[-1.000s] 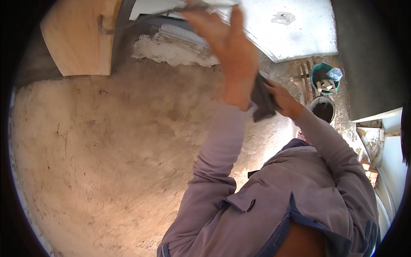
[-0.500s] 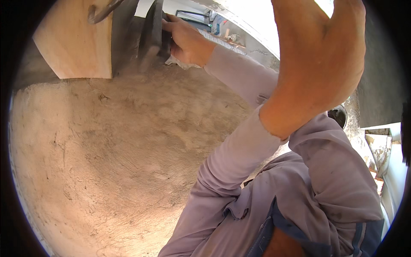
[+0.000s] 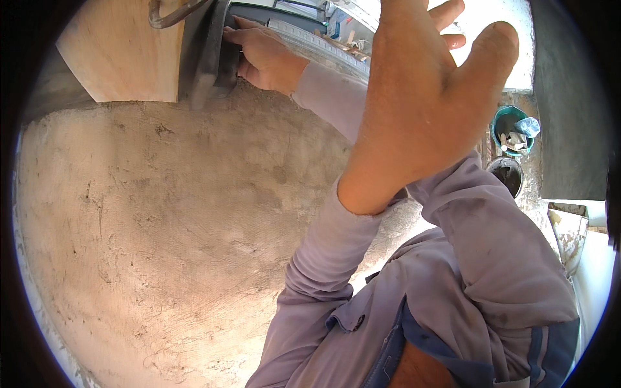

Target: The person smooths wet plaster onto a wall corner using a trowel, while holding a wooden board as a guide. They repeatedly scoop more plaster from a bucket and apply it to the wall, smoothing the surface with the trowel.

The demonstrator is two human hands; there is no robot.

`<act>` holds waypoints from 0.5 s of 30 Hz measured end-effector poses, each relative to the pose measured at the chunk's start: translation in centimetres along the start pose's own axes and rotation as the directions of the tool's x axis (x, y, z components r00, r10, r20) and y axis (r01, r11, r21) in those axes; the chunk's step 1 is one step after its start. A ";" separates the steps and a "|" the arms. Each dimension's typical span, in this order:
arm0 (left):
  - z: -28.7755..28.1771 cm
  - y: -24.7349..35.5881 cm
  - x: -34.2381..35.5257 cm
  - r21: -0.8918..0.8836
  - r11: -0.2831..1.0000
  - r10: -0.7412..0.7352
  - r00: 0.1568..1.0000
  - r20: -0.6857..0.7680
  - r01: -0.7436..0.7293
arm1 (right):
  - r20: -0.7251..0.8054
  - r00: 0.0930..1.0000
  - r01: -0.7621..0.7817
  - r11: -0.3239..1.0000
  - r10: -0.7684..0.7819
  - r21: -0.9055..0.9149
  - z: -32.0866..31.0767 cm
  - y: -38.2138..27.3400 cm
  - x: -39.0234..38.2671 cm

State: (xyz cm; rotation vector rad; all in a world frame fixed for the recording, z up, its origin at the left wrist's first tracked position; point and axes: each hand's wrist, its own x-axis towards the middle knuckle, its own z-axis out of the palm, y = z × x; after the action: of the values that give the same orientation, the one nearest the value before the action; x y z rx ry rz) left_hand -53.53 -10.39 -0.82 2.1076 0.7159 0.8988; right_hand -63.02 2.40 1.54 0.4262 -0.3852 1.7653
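Observation:
My right hand (image 3: pixel 262 59) reaches across to the upper left, its fingers closed on a dark plastering float (image 3: pixel 210 55) seen nearly edge-on. The float stands at the upper edge of a rough brown plastered surface (image 3: pixel 213 194), beside a wooden board (image 3: pixel 123 52); whether it touches that surface I cannot tell. My left hand (image 3: pixel 427 97) is raised close to the camera, thumb and fingers apart, with nothing visible in it. Some of its fingertips run out of the picture at the top. My left forearm crosses in front of the right one.
A bent metal rod (image 3: pixel 174 18) lies over the wooden board. On the right stand a teal bucket (image 3: pixel 497 123) with tools and a blue bag in it, and a dark bucket (image 3: pixel 506 173). A dark grey panel (image 3: pixel 572 103) borders them. A pale ridged strip (image 3: pixel 317 45) runs behind my right hand.
My right hand and the float have shifted slightly left and up in the picture. My left hand has moved left, and its spread thumb and fingers show more. The teal bucket has come into view.

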 end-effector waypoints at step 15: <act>-11.5 20.8 -5.6 0.539 0.812 0.386 0.899 -0.207 -0.224 | -0.020 0.985 -0.172 0.985 0.171 -0.021 4.6 1.2 -7.0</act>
State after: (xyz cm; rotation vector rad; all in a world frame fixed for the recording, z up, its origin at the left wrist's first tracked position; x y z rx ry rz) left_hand -61.56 -21.87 19.12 2.6368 0.8501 1.3620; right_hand -62.31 -6.01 2.23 0.3689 -0.4398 1.9288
